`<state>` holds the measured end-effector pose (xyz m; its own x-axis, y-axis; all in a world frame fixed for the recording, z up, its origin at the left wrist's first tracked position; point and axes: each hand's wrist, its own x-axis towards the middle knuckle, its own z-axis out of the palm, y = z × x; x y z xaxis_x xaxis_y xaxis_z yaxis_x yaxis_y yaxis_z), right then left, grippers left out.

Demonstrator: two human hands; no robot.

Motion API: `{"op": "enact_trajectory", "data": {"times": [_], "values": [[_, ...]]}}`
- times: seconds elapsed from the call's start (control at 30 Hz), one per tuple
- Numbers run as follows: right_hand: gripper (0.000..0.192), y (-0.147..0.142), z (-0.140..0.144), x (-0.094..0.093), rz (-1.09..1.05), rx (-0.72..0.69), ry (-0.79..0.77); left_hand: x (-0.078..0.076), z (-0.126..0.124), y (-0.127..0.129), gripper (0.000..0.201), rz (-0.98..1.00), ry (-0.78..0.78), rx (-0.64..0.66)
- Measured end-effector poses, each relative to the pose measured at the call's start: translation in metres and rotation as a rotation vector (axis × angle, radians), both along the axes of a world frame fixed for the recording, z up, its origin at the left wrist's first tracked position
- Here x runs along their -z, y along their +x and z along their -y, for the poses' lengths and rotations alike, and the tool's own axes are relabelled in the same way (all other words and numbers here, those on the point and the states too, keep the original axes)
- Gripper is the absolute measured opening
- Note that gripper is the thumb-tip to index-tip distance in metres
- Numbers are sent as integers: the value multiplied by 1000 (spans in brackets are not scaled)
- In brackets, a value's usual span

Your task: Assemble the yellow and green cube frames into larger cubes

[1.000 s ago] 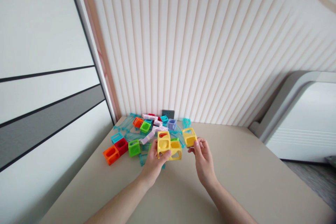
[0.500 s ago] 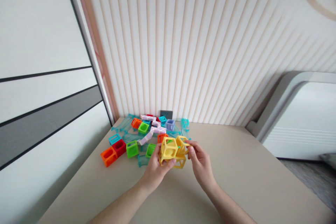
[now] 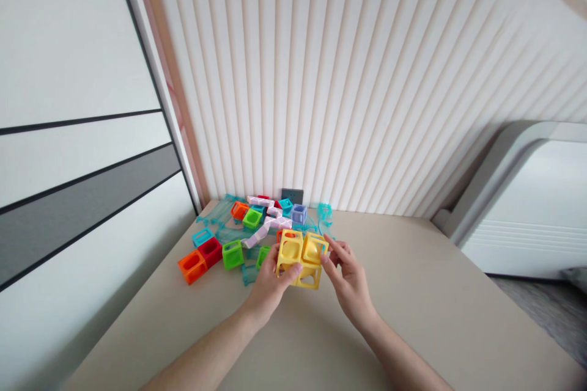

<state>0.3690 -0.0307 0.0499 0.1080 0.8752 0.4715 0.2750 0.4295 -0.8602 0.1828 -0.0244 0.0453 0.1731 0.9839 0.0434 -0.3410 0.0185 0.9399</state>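
A cluster of joined yellow hollow cubes (image 3: 301,258) is held just above the beige table (image 3: 413,317), in the middle of the view. My left hand (image 3: 270,284) grips the cluster from its left and lower side, thumb across the front. My right hand (image 3: 348,278) is at the cluster's right side, its fingertips touching the upper right cube. Behind lies a pile of loose cubes: orange (image 3: 192,266), red (image 3: 211,252), green (image 3: 232,254), purple (image 3: 299,214), with teal clear track pieces (image 3: 224,220) and a white zigzag piece (image 3: 266,227).
A ribbed white wall (image 3: 348,85) rises behind the table, with a dark socket plate (image 3: 292,195) at its foot. A panelled wall (image 3: 68,153) closes the left side. A white rounded unit (image 3: 532,208) stands at the right beyond the table's edge.
My right hand brought a separate yellow cube leftward onto the cluster in my left hand; the cube now sits joined at its upper right, and the right fingers rest on it.
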Motion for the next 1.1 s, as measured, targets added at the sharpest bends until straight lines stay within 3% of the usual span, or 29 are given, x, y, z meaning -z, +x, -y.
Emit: {"op": "enact_trajectory", "data": {"times": [0.1,0.27,0.47,0.8,1.1], "values": [[41,-1,0,-2,-23,-28,-11,-3,1,0,52,37,-18,23],[49,-2,2,4,-137,-188,-173,-4,3,2,56,71,-75,63],[56,-3,1,14,-269,-190,-187,-3,4,4,60,94,-121,66],[66,-4,-1,17,-270,-219,-217,-5,5,5,58,117,-151,30],[61,-7,2,9,-241,-236,-274,-23,0,-7,52,188,-116,82]]}}
